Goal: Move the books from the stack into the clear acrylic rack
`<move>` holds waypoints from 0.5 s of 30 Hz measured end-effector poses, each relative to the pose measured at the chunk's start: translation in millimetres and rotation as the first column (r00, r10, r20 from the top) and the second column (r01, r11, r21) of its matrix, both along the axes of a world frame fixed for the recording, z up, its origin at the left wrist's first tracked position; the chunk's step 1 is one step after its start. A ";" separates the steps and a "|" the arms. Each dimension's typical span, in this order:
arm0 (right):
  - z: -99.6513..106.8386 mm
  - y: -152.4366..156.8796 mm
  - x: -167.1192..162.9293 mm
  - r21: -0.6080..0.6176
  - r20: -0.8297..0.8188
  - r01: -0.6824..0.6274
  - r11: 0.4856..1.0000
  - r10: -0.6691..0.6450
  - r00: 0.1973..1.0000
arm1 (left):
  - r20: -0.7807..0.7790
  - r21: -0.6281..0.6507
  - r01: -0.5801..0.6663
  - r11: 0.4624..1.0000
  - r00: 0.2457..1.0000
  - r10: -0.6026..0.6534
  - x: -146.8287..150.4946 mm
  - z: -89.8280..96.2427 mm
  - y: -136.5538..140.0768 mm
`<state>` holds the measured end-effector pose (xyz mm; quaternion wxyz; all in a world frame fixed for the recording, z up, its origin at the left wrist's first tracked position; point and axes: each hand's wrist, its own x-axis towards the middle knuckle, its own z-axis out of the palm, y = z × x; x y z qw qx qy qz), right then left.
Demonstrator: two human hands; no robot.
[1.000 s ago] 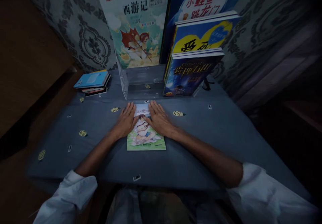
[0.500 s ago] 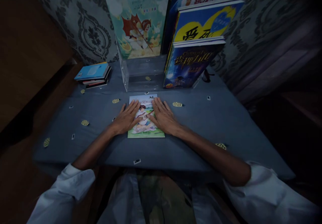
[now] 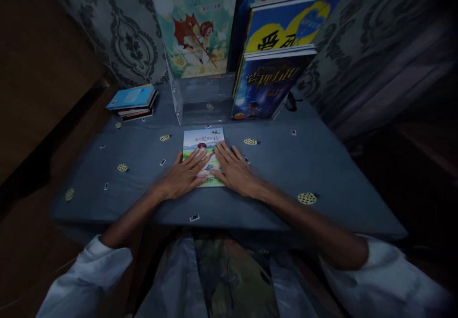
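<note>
A small picture-covered book [image 3: 203,136] lies closed on the table in front of me, its title at the far end and a drawn figure partly hidden by my fingers. My left hand [image 3: 184,175] rests flat on the book's left and lower part, fingers stretched out. Flat across its right side is my right hand [image 3: 234,169], fingers also extended. Both thumbs point inward over the lower cover, close to each other. Neither hand grips anything.
Behind the book stands a clear stepped rack [image 3: 205,113] with several upright books, among them a dark blue one [image 3: 270,82] and a green one [image 3: 200,36]. A stack of books [image 3: 131,99] lies at the back left. A grey patterned cloth [image 3: 272,203] covers the table.
Both hands have slid down the cover towards me, so the title now shows. My left hand has also moved a little inward. The view has shifted slightly.
</note>
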<state>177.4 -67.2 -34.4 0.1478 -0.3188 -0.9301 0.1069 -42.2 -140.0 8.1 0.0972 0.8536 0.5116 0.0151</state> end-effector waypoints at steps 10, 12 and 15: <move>4.4 -21.9 9.9 0.022 -0.012 -0.043 0.999 0.043 0.999 | -0.032 0.048 0.051 0.998 0.998 -0.049 9.8 -3.0 -15.6; 6.3 -25.1 11.3 0.018 -0.008 -0.048 0.999 0.048 0.999 | -0.035 0.050 0.050 0.998 0.998 -0.048 10.7 -3.9 -18.9; 6.8 -29.2 13.3 0.015 0.007 -0.062 0.998 0.062 0.998 | -0.041 0.046 0.060 0.997 0.997 -0.058 10.9 -5.1 -23.3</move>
